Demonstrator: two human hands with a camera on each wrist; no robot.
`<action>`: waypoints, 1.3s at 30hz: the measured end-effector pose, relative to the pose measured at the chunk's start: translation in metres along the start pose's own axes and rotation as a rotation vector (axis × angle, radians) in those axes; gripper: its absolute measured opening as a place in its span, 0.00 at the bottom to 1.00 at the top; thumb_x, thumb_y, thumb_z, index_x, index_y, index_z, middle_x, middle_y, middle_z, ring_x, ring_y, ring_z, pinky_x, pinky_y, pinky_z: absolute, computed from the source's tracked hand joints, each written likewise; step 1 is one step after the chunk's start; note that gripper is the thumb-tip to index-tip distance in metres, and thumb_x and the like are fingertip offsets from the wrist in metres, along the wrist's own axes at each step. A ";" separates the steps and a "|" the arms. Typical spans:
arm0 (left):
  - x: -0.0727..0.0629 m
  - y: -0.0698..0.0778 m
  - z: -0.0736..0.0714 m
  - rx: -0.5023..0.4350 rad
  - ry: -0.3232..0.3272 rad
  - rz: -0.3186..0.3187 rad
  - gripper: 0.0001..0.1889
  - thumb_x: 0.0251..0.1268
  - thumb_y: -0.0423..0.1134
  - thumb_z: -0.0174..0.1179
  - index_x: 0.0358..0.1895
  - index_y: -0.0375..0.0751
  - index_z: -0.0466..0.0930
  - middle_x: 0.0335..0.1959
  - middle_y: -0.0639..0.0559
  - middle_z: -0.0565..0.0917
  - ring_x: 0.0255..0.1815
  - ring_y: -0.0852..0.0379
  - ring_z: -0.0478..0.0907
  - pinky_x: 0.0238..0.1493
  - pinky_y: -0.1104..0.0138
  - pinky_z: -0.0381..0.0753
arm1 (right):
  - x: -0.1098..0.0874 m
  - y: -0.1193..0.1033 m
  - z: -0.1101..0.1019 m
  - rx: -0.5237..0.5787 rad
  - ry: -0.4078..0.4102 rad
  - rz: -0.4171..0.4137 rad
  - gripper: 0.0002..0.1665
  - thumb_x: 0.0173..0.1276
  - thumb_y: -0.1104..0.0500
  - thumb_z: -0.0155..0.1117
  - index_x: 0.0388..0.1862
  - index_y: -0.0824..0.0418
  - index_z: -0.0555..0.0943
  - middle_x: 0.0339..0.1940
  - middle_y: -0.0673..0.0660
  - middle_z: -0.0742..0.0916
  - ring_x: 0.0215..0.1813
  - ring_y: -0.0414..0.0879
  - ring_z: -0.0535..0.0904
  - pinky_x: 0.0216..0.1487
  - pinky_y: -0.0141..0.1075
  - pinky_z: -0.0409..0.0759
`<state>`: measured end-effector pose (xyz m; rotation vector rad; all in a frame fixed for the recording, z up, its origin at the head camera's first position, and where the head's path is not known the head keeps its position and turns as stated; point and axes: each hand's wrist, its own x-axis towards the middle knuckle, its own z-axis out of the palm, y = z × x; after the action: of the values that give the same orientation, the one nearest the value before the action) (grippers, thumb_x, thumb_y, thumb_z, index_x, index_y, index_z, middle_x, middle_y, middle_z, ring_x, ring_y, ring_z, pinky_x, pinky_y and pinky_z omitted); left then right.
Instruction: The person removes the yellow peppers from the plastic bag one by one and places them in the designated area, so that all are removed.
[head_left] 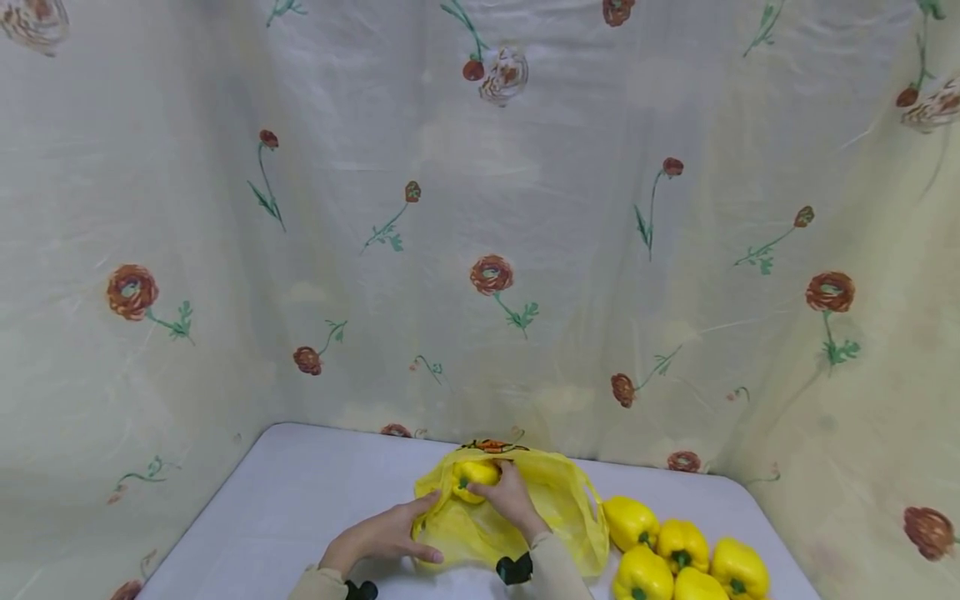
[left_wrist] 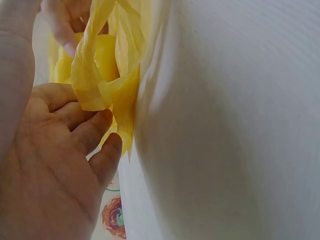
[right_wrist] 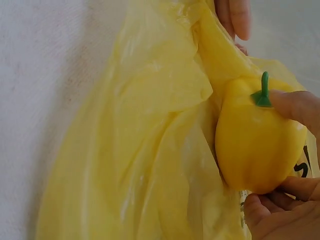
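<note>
A thin yellow plastic bag (head_left: 570,500) lies on the table with its mouth facing me. My right hand (head_left: 516,498) reaches into the mouth and grips a yellow bell pepper (right_wrist: 255,140) with a green stem, thumb beside the stem and fingers curled under the far end. The pepper is at the bag's left part, overlapping its inner wall. At the left edge of the bag is my left hand (head_left: 386,532), palm toward the bag, its loosely extended fingers (left_wrist: 92,127) touching the plastic and the thumb held apart.
Several more yellow bell peppers (head_left: 682,546) stand grouped on the table right of the bag, one close against its edge. White cloth covers the table (head_left: 300,483). A flower-printed curtain (head_left: 570,333) hangs behind and along both sides.
</note>
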<state>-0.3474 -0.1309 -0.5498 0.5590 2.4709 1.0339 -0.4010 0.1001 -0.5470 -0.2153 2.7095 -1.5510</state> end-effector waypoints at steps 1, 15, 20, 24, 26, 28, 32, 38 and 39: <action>0.000 0.000 0.000 0.003 0.000 -0.001 0.52 0.53 0.62 0.66 0.76 0.43 0.52 0.77 0.43 0.57 0.76 0.40 0.55 0.71 0.41 0.59 | 0.000 0.000 0.000 0.000 -0.004 0.008 0.47 0.57 0.50 0.74 0.67 0.75 0.64 0.64 0.71 0.74 0.59 0.58 0.74 0.65 0.56 0.71; -0.002 0.003 0.003 0.018 0.007 -0.016 0.52 0.52 0.64 0.66 0.76 0.43 0.53 0.77 0.42 0.57 0.76 0.39 0.55 0.71 0.41 0.59 | -0.007 0.006 -0.011 -0.034 -0.117 -0.024 0.50 0.55 0.51 0.75 0.69 0.74 0.63 0.67 0.72 0.72 0.64 0.60 0.72 0.66 0.57 0.70; -0.002 0.004 0.004 0.024 0.011 -0.013 0.52 0.52 0.64 0.66 0.76 0.43 0.53 0.77 0.42 0.57 0.76 0.39 0.56 0.71 0.41 0.59 | -0.012 0.007 -0.014 -0.040 -0.136 -0.027 0.49 0.55 0.52 0.75 0.67 0.75 0.64 0.66 0.73 0.72 0.65 0.62 0.71 0.66 0.58 0.69; -0.002 0.003 0.003 0.021 0.009 -0.001 0.52 0.52 0.64 0.65 0.76 0.45 0.53 0.77 0.43 0.56 0.76 0.39 0.55 0.71 0.41 0.59 | -0.016 0.007 -0.016 -0.040 -0.155 -0.023 0.49 0.55 0.51 0.76 0.67 0.75 0.65 0.66 0.73 0.73 0.65 0.63 0.71 0.66 0.58 0.70; -0.001 0.003 0.003 0.029 0.012 0.001 0.52 0.52 0.64 0.65 0.76 0.45 0.53 0.77 0.43 0.56 0.76 0.39 0.55 0.71 0.41 0.59 | -0.016 0.007 -0.017 -0.040 -0.167 -0.019 0.49 0.55 0.51 0.76 0.67 0.74 0.65 0.66 0.73 0.73 0.65 0.63 0.72 0.65 0.57 0.71; -0.001 0.002 0.002 0.028 0.015 0.007 0.51 0.53 0.64 0.65 0.76 0.45 0.53 0.77 0.43 0.56 0.76 0.39 0.55 0.71 0.41 0.59 | -0.017 0.006 -0.018 -0.036 -0.179 -0.014 0.49 0.55 0.51 0.75 0.67 0.73 0.65 0.66 0.72 0.73 0.64 0.63 0.72 0.65 0.57 0.71; 0.002 0.001 0.002 0.020 0.016 0.007 0.52 0.52 0.64 0.66 0.76 0.44 0.53 0.77 0.42 0.56 0.76 0.39 0.55 0.71 0.41 0.60 | -0.019 0.006 -0.020 -0.029 -0.193 -0.015 0.49 0.55 0.51 0.75 0.68 0.74 0.64 0.66 0.73 0.72 0.65 0.63 0.71 0.66 0.57 0.70; 0.004 0.002 0.005 0.024 0.008 -0.008 0.52 0.52 0.63 0.66 0.76 0.43 0.53 0.77 0.42 0.56 0.75 0.38 0.56 0.71 0.41 0.59 | -0.024 0.009 -0.025 -0.009 -0.210 0.005 0.49 0.57 0.52 0.74 0.69 0.75 0.63 0.67 0.74 0.71 0.67 0.64 0.70 0.67 0.58 0.69; 0.004 0.002 0.005 0.030 0.009 -0.006 0.52 0.52 0.63 0.66 0.76 0.43 0.53 0.77 0.41 0.57 0.75 0.38 0.56 0.71 0.41 0.59 | -0.024 0.008 -0.026 -0.007 -0.212 0.011 0.49 0.57 0.52 0.74 0.69 0.75 0.63 0.67 0.73 0.71 0.66 0.64 0.70 0.66 0.58 0.69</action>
<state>-0.3479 -0.1249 -0.5524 0.5570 2.4978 1.0008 -0.3797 0.1293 -0.5425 -0.3434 2.5489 -1.4263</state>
